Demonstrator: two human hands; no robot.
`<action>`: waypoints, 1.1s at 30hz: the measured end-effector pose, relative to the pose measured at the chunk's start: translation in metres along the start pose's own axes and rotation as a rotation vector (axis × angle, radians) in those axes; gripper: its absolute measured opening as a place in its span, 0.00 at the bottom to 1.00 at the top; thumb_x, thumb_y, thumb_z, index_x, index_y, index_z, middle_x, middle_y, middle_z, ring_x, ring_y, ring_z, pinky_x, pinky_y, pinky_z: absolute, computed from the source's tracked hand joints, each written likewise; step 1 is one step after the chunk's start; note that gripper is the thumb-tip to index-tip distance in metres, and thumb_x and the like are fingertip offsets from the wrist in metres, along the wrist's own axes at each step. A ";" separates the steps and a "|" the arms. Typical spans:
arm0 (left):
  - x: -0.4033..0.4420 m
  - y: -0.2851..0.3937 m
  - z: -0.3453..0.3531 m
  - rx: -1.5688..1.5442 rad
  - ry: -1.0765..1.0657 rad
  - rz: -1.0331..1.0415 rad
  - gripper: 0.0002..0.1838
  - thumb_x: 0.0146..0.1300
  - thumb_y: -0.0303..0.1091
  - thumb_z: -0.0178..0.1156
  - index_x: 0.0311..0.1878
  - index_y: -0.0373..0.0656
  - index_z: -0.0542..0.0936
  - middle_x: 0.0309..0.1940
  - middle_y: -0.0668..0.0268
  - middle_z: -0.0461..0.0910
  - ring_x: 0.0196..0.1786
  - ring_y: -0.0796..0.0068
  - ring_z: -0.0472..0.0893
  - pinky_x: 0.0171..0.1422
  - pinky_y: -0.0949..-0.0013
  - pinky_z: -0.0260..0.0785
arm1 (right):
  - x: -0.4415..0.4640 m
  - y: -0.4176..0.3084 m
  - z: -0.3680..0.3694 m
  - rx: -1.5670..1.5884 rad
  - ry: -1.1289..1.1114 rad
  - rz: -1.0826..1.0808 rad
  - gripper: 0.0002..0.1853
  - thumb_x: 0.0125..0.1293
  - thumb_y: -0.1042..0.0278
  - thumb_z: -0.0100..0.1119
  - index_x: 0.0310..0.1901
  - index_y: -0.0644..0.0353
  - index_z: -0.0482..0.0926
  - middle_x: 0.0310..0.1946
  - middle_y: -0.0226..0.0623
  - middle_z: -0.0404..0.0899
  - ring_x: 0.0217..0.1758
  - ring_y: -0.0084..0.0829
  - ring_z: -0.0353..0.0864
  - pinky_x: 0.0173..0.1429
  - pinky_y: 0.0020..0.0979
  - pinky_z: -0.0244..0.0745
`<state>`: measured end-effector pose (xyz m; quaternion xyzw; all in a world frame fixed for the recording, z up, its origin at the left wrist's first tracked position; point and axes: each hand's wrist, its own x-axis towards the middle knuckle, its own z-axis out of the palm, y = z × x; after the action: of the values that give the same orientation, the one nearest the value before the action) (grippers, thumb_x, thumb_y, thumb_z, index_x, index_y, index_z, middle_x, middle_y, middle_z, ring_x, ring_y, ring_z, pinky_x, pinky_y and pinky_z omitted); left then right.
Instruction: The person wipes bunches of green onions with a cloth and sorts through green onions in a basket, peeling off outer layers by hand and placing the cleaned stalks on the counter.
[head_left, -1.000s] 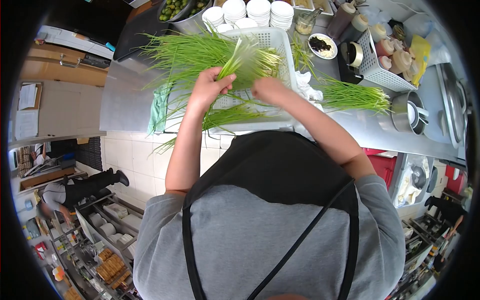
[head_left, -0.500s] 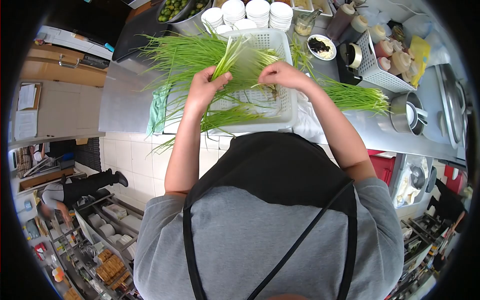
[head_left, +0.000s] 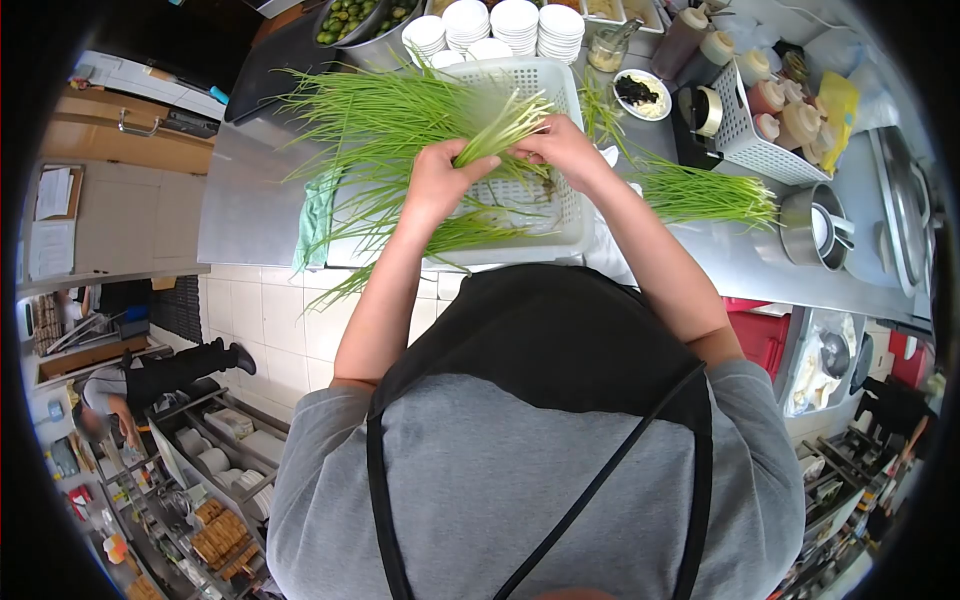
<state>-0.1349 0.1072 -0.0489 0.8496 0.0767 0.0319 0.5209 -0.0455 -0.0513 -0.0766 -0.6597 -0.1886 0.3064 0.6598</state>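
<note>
My left hand [head_left: 442, 182] is closed round a bunch of chives [head_left: 500, 128], their pale root ends pointing up and to the right. My right hand [head_left: 568, 150] is at those pale ends, its fingers pinched together against the stalks; its fingertips are partly hidden. Both hands are over a white perforated basket [head_left: 573, 215]. More loose chives [head_left: 375, 115] spread across the basket and over its left side, and some brownish scraps lie inside it.
Right of the basket lies another chive bundle [head_left: 715, 195] on the steel counter [head_left: 255, 190], near metal pots [head_left: 805, 235]. Stacked white dishes [head_left: 515, 30] and a bowl of limes [head_left: 345, 22] stand behind. A basket of sauce bottles [head_left: 770, 135] is at right. A co-worker [head_left: 150, 385] is at far left.
My left hand has moved right, tilting the bunch so its pale ends point toward my right hand. My right hand has moved slightly and now meets the bunch.
</note>
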 end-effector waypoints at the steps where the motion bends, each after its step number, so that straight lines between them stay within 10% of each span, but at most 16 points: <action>1: 0.001 -0.001 0.000 -0.018 -0.008 -0.027 0.10 0.51 0.34 0.62 0.27 0.36 0.78 0.19 0.73 0.73 0.24 0.86 0.67 0.30 0.79 0.58 | -0.002 -0.002 0.002 0.000 0.000 0.000 0.09 0.54 0.65 0.57 0.30 0.62 0.78 0.22 0.26 0.75 0.26 0.15 0.70 0.30 0.17 0.64; 7: -0.002 0.011 -0.014 -0.087 -0.018 -0.099 0.08 0.51 0.32 0.61 0.29 0.37 0.79 0.19 0.73 0.73 0.24 0.87 0.67 0.29 0.80 0.58 | -0.003 0.003 -0.009 -0.115 0.138 0.039 0.09 0.54 0.64 0.57 0.31 0.61 0.77 0.24 0.27 0.75 0.26 0.15 0.70 0.31 0.17 0.64; 15: -0.004 0.013 -0.020 -0.111 -0.060 -0.119 0.08 0.51 0.31 0.61 0.32 0.36 0.79 0.21 0.72 0.75 0.24 0.87 0.68 0.31 0.80 0.59 | -0.016 -0.015 -0.001 -0.551 0.207 -0.481 0.09 0.50 0.65 0.62 0.31 0.60 0.80 0.28 0.34 0.77 0.33 0.28 0.75 0.40 0.27 0.68; 33: -0.004 0.010 -0.032 -0.136 -0.091 -0.108 0.09 0.50 0.28 0.62 0.36 0.36 0.79 0.26 0.71 0.78 0.28 0.87 0.70 0.35 0.80 0.62 | -0.015 -0.025 -0.013 -0.357 0.040 -0.130 0.11 0.55 0.63 0.59 0.34 0.62 0.79 0.28 0.27 0.78 0.33 0.18 0.72 0.41 0.23 0.67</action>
<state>-0.1419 0.1308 -0.0253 0.8074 0.0962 -0.0297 0.5813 -0.0444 -0.0696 -0.0507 -0.7588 -0.2690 0.2116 0.5542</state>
